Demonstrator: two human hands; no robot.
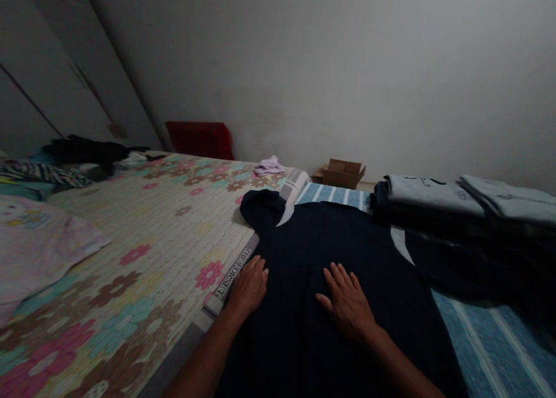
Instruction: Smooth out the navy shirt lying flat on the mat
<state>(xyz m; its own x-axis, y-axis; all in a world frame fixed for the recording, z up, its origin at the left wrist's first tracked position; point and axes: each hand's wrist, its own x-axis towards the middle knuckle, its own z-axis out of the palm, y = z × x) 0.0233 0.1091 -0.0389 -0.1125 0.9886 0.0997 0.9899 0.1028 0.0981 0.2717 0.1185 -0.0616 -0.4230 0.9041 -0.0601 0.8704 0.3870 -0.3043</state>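
A dark navy garment lies spread flat on the bed in front of me, one sleeve reaching up and left. My left hand rests palm down on the garment's left edge, fingers together, beside the mat's printed border. My right hand lies flat on the middle of the garment with fingers spread. Neither hand grips anything.
A floral mat covers the bed to the left. A blue striped sheet shows at right. Folded grey and dark clothes are stacked at right. Cardboard box, red crate, lilac cloth, pink cloth, loose clothes lie beyond.
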